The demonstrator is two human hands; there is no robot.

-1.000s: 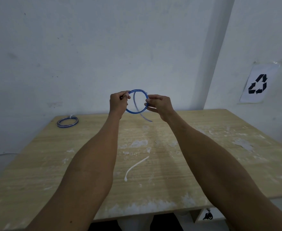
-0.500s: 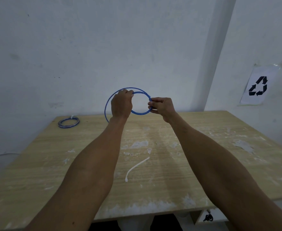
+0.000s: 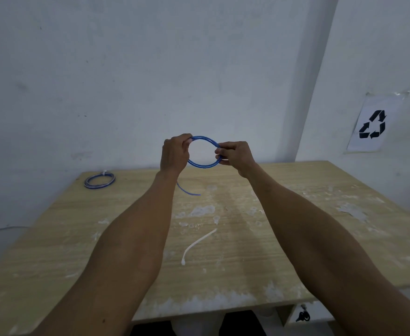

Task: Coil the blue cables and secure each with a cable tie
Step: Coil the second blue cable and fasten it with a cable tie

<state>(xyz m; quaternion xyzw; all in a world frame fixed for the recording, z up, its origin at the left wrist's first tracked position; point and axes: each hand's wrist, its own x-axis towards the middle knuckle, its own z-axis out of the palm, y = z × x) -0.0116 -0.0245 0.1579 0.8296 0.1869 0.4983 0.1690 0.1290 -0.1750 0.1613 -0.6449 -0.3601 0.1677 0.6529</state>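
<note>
Head-worn view, down over table (image 3: 296, 238)

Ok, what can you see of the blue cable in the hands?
The blue cable is thin and glossy, plastic by its look, wound into a round upright coil held in the air over the table. The left hand grips its left side, the right hand pinches its right. A loose end trails below the left wrist.

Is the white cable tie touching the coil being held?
Apart. Head view: cable tie lies on the table; left hand and right hand hold the coil aloft.
</note>
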